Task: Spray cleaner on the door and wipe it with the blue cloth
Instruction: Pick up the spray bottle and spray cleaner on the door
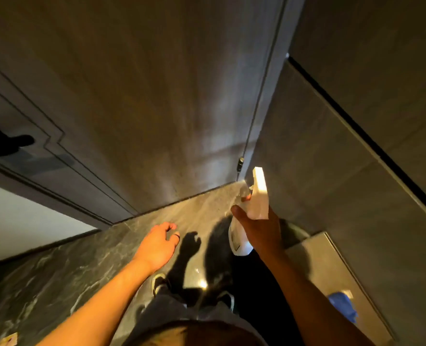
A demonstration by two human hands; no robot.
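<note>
A dark brown door (157, 96) fills the view ahead, with a pale hazy patch on its right side. My right hand (259, 228) grips a white spray bottle (258, 193), its nozzle pointed at the door's lower right part. My left hand (158, 243) hangs free over the floor, fingers loosely curled and holding nothing. The blue cloth (344, 307) lies on a grey ledge (317, 253) at my lower right, apart from both hands.
Dark marble floor (57, 278) runs below the door. A dark door handle (7, 142) shows at the far left. A grey wall panel (332, 158) stands close on the right. My shoes (158, 283) stand near the door's foot.
</note>
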